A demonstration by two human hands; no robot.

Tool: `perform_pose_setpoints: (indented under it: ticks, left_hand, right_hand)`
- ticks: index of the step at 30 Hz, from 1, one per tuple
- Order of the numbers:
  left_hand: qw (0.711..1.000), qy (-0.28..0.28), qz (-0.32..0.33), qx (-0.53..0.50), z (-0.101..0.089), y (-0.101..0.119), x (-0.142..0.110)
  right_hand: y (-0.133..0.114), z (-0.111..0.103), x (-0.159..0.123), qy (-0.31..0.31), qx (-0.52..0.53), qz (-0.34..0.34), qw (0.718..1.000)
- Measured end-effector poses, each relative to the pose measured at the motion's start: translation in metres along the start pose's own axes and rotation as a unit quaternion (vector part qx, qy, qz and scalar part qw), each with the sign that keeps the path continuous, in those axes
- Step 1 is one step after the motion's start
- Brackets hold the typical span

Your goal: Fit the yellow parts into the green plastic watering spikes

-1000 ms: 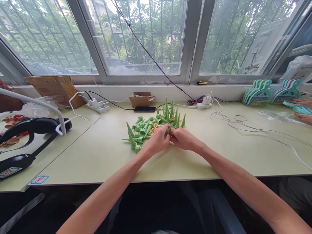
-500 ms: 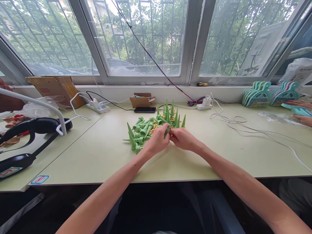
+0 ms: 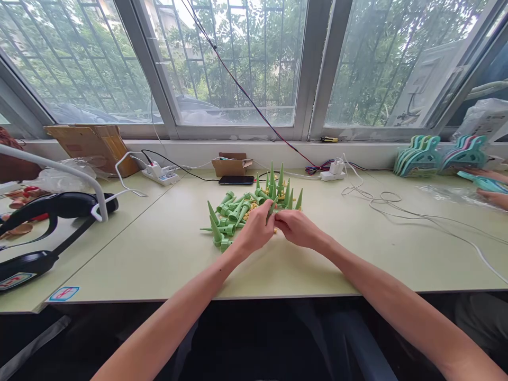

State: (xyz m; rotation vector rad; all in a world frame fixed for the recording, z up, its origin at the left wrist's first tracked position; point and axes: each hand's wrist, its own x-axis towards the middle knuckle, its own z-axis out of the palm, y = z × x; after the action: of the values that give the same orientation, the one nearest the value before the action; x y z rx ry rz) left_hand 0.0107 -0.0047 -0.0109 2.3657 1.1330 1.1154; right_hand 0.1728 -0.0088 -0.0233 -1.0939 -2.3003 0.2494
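Note:
My left hand (image 3: 257, 226) is closed round a green plastic plant-watering spike (image 3: 273, 205), whose pointed end shows above the fingers. Against its lower end my right hand (image 3: 296, 225) is pinched; whatever lies between those fingertips is hidden. Both hands meet just above the table. To the left lies a heap of loose green spikes (image 3: 228, 229). Behind the hands, several spikes (image 3: 281, 177) stand upright on their wide ends. Small yellow pieces (image 3: 251, 206) are scattered among them, and one yellow piece (image 3: 275, 230) shows just under my hands.
A black phone (image 3: 236, 180) and an open cardboard box (image 3: 230, 165) are behind the heap. White cables (image 3: 389, 198) trail over the right side. A black headset (image 3: 71, 203) rests at left. Far right, another person's hand (image 3: 494, 197) is by teal hangers (image 3: 420, 153).
My hands stay together in nearly the same spot, with the fingers shifted slightly round the spike. A yellow piece now shows beneath them. The view has tilted a little.

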Motion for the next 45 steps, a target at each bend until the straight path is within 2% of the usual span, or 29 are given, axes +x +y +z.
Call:
perform_pose_setpoints:
  ticks: [17,34,38,45]
  left_hand:
    - [1.0,0.016,-0.011,-0.002,-0.0011,0.002,0.0012]
    - [0.995,0.083,-0.049,-0.029,0.0018,-0.0036,0.0032]
    - [0.996,0.073,-0.046,-0.02,0.0015,-0.0037,0.003]
    - [0.997,0.065,-0.044,-0.015,0.0011,-0.0028,0.002]
  right_hand:
    - [-0.002,-0.0005,0.0003,-0.009,-0.007,0.022,1.0]
    - [-0.0042,-0.0014,0.0011,0.033,-0.007,0.048,0.998]
    - [-0.0028,-0.0007,0.0007,0.034,-0.013,0.049,0.998]
    - [-0.0014,0.0005,0.0004,0.024,-0.011,0.014,1.0]
